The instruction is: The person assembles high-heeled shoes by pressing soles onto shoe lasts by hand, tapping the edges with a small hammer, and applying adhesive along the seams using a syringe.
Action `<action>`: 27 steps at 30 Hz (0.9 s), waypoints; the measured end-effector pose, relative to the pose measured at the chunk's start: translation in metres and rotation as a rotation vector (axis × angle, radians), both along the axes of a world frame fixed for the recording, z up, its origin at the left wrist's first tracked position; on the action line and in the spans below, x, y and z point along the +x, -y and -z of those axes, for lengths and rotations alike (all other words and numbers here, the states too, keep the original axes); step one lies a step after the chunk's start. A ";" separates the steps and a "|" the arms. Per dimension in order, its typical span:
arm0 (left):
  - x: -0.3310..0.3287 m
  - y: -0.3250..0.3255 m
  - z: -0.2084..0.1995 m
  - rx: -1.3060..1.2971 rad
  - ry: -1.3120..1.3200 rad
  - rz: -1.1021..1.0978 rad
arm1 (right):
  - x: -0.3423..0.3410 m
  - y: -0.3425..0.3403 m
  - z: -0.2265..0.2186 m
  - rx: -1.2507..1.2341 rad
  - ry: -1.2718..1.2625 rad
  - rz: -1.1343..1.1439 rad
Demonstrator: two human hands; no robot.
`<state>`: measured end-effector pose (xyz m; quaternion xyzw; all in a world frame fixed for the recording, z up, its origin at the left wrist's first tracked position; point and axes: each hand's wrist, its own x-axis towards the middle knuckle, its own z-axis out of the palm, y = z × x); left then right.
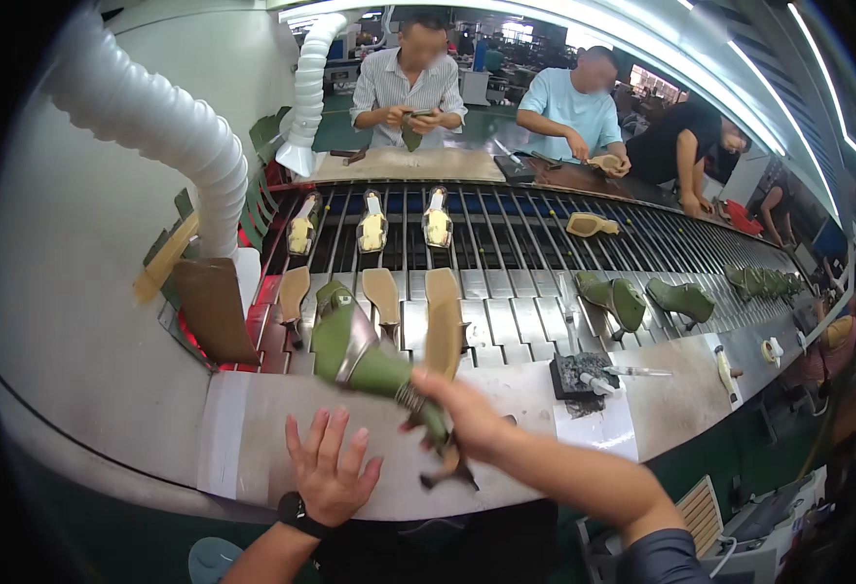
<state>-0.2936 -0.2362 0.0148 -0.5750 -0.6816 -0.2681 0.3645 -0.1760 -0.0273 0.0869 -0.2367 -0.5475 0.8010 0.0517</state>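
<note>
The right hand (462,414) grips a green shoe (374,368), blurred, above the counter (264,409). The left hand (329,477), fingers spread, is over the counter, a dark watch (297,511) on its wrist. Beyond, tan soles (381,295) and more green shoes (681,300) line a metal conveyor (530,321). Across it, a person in a striped shirt (404,88) handles a green piece (411,131).

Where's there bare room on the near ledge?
The ledge has bare patches between the paper and the white item, and between the white strip and the left hand. It's crowded around the right hand, holding a green shoe, and the tan soles beyond.
</note>
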 end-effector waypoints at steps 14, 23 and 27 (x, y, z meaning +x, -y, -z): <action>-0.006 0.081 0.041 0.133 1.001 0.152 | 0.037 0.032 0.105 0.139 -0.071 0.304; 0.007 0.065 0.012 0.324 1.325 0.429 | 0.003 0.022 0.089 0.583 0.025 0.176; 0.004 0.054 0.003 0.363 1.368 0.463 | -0.008 0.012 0.104 1.132 -0.105 0.489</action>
